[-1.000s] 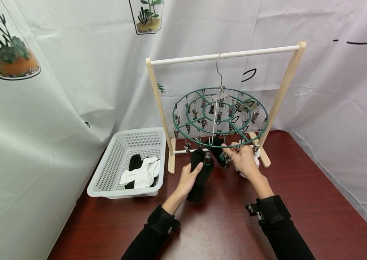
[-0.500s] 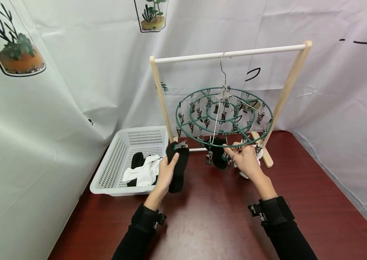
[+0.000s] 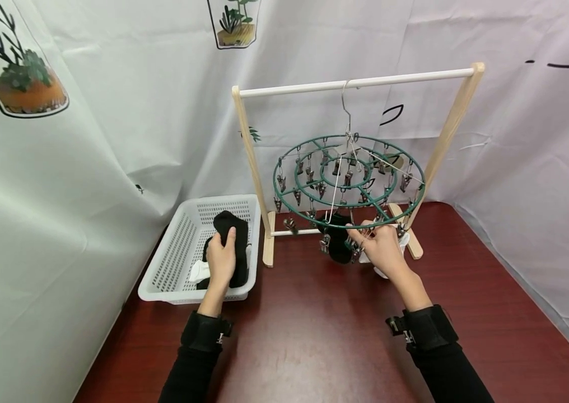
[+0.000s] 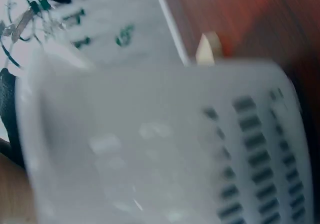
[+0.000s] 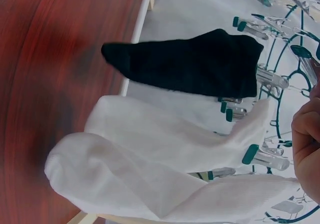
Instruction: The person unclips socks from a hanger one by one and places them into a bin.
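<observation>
My left hand grips a black sock and holds it over the white slatted basket at the left. In the blurred left wrist view the basket wall fills the picture. My right hand curls its fingers round the near rim of the green round clip hanger, which hangs by a hook from the wooden rack. Another black sock hangs clipped under the hanger beside that hand. White socks hang just behind it.
Inside the basket lie a white sock and a further black one. The rack stands on a dark red table. White printed cloth walls the table on the left, back and right. The rack's wooden foot stands beside the basket.
My left hand has carried the black sock leftward from under the hanger to above the basket. My right hand has stayed on the hanger's rim.
</observation>
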`<action>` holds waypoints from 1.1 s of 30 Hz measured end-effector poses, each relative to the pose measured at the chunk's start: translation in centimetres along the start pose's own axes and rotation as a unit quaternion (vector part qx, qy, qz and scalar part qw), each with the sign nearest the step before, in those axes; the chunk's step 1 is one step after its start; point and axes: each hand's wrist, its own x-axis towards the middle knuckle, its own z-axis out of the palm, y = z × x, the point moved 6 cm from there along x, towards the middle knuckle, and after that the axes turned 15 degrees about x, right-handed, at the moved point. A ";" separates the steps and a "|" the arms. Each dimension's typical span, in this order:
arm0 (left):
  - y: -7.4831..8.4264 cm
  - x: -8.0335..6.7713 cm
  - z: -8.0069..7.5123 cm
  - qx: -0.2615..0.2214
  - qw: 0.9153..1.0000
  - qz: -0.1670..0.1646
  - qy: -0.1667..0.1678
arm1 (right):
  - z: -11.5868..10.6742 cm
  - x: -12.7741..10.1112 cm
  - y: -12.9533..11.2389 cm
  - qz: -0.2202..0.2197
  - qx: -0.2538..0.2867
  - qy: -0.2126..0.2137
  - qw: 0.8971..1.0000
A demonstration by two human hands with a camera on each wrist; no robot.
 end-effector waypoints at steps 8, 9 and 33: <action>-2.5 0.9 1.6 0.157 0.979 0.009 -0.130 | -0.3 0.0 0.2 0.008 0.010 0.003 1.000; -2.8 0.9 2.0 0.167 0.975 0.009 -0.149 | -0.3 0.0 0.2 0.011 0.012 0.003 1.000; -2.2 0.0 3.1 0.336 0.914 0.049 -0.221 | -0.9 -1.0 1.3 0.046 -0.023 0.086 0.995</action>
